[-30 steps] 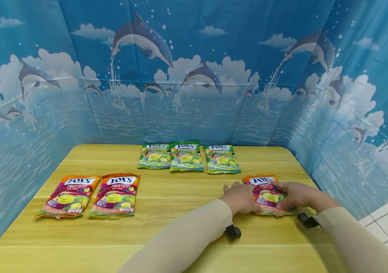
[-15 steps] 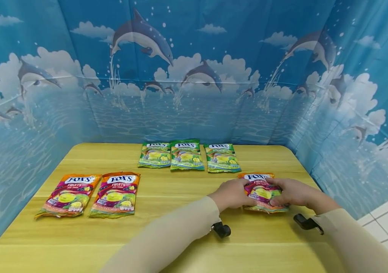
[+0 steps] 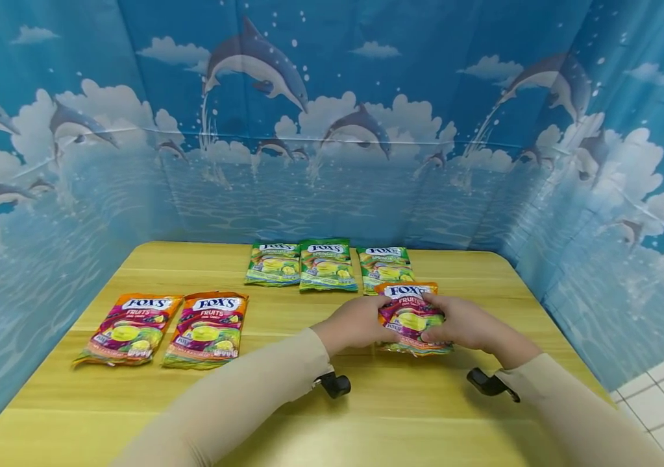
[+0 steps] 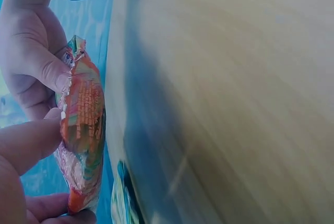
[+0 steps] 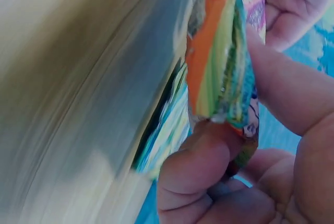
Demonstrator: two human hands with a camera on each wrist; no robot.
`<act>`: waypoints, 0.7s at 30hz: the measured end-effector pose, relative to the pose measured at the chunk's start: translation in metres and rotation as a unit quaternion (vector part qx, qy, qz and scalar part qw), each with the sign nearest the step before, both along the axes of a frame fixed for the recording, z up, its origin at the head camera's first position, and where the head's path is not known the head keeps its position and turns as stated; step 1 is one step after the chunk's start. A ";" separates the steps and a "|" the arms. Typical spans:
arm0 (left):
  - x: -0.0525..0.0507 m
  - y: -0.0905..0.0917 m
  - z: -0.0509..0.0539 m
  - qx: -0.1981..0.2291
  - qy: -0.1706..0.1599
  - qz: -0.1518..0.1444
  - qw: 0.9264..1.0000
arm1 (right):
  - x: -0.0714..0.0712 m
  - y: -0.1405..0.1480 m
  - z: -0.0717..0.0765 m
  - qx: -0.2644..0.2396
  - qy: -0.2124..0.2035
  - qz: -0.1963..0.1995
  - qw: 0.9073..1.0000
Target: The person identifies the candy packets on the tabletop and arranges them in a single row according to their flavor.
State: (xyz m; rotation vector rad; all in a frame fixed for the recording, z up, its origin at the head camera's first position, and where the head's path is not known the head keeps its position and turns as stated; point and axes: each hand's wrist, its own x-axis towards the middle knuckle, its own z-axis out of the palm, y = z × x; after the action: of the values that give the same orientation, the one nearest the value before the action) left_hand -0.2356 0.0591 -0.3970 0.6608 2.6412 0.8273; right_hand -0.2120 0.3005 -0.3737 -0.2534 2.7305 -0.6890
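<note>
Both hands hold one orange and purple FOX'S Fruits candy bag [image 3: 410,318] above the right part of the table. The left hand [image 3: 355,322] grips its left edge, and the right hand [image 3: 472,324] pinches the right edge between thumb and fingers. In the left wrist view the bag [image 4: 83,114] shows a gap and a shadow between it and the tabletop. The right wrist view has the right hand's fingers [image 5: 201,161] curled under the bag [image 5: 219,51]. In the head view, the bag's top overlaps the lower edge of the rightmost green candy bag [image 3: 387,266].
Two more green FOX'S bags, one in the middle [image 3: 327,266] and one at left [image 3: 273,264], lie along the table's back. Two Fruits bags, one outer [image 3: 127,331] and one inner [image 3: 206,331], lie at left. A dolphin-print curtain [image 3: 332,162] surrounds the wooden table [image 3: 402,415].
The Fruits bag has moved left and come up off the table, carried by both hands. The left hand has taken hold of its left edge. The other bags lie as before.
</note>
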 end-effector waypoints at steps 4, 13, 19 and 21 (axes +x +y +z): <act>-0.004 -0.025 0.001 0.010 0.006 0.007 1.000 | -0.006 -0.025 -0.001 -0.007 0.001 0.001 1.000; -0.004 -0.081 0.003 0.001 0.005 0.035 0.999 | -0.017 -0.081 -0.010 -0.042 0.002 0.008 0.999; 0.000 -0.117 0.003 -0.004 -0.002 0.057 0.998 | -0.022 -0.117 -0.017 -0.069 -0.003 0.014 0.998; 0.001 -0.128 0.002 -0.011 0.000 0.064 0.998 | -0.024 -0.129 -0.019 -0.072 -0.003 0.017 0.997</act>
State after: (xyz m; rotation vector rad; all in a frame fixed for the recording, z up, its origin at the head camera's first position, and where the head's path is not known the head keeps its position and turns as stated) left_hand -0.2346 -0.0692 -0.3948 0.4911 2.7123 0.8311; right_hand -0.2358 0.1714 -0.3925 -0.3295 2.6672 -0.8759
